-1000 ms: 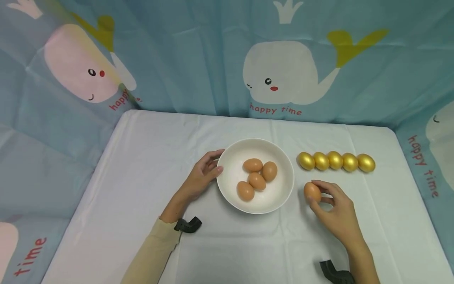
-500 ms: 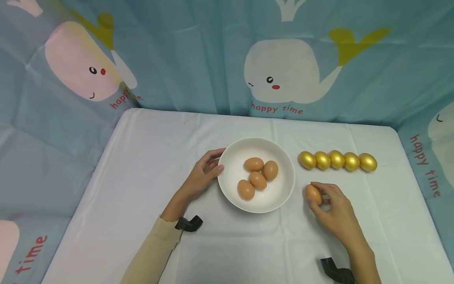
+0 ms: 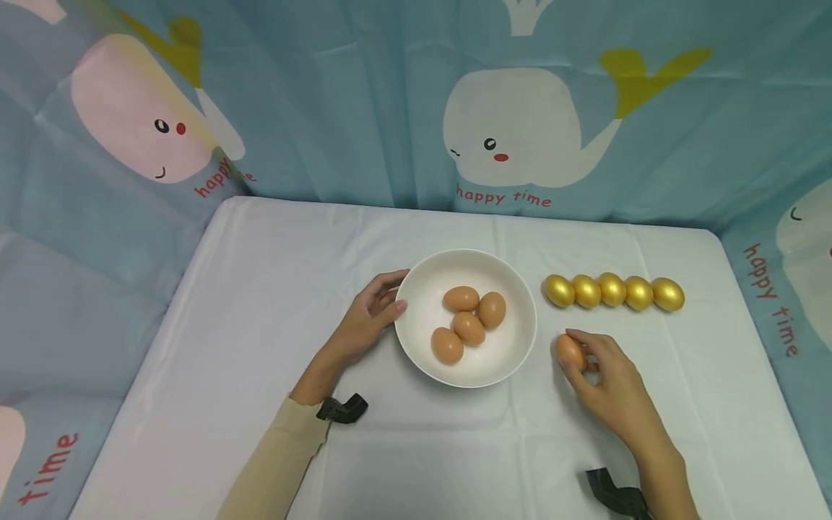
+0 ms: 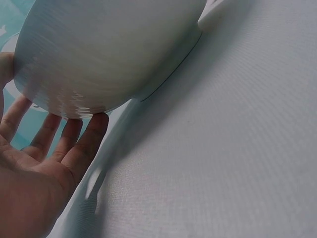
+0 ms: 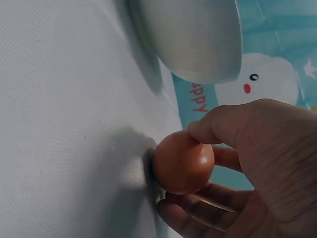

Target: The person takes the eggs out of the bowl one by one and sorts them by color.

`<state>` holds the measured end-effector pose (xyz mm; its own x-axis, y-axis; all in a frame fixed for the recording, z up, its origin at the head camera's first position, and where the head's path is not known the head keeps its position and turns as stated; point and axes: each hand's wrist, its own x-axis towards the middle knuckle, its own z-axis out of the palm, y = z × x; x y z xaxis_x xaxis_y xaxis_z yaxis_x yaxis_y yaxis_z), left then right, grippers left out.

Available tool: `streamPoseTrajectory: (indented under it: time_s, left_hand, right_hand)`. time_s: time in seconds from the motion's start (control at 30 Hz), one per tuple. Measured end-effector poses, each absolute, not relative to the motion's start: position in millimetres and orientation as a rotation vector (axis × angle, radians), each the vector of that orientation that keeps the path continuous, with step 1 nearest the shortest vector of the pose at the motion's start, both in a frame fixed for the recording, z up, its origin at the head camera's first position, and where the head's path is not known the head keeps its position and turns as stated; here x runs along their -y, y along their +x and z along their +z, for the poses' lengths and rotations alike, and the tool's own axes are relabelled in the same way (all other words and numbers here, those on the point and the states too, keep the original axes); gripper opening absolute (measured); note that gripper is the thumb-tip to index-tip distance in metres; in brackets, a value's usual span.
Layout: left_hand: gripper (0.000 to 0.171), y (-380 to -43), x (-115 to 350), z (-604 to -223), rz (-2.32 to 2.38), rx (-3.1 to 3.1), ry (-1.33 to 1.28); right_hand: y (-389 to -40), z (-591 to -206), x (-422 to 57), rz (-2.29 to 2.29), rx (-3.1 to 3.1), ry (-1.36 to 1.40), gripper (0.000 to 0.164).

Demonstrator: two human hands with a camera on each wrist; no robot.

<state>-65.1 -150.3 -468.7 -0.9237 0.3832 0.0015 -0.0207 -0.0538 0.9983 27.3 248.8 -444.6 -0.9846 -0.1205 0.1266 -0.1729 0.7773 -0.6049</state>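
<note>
A white bowl (image 3: 416,354) stands on the table with several brown eggs (image 3: 469,328) in it. My left hand (image 3: 361,323) rests against its left side, thumb at the rim and spread fingertips touching the outer wall, as the left wrist view shows. To the right of the bowl, my right hand (image 3: 616,386) pinches another brown egg (image 5: 179,162) between thumb and fingers, low over the cloth. Whether this egg touches the cloth is hard to tell. Behind it, several golden eggs (image 3: 612,289) lie side by side in a row.
A white cloth (image 3: 312,253) covers the table. Blue curtains (image 3: 364,108) printed with whales hang behind it and at both sides. Each wrist wears a black mount, one on the left (image 3: 342,409) and one on the right (image 3: 614,494).
The hands, the bowl and the eggs in it hold their places. The egg in my right hand has tilted a little in the fingers. The whole view shifts slightly.
</note>
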Motion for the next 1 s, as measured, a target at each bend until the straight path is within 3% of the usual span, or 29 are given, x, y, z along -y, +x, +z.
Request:
streamPoseTrajectory:
  time_s: [0.27, 0.6, 1.0]
  left_hand:
    - [0.052, -66, 150, -469, 2.062, -1.937, 0.383]
    - [0.052, -65, 151, -470, 2.064, -1.926, 0.380]
    - [0.052, -65, 150, -468, 2.061, -1.931, 0.378]
  right_hand:
    - [27, -439, -249, 0.969, 2.894, 0.238, 0.051]
    - [24, -430, -238, 0.923, 2.767, 0.263, 0.042]
    - [13, -401, -213, 0.962, 2.644, 0.417, 0.043]
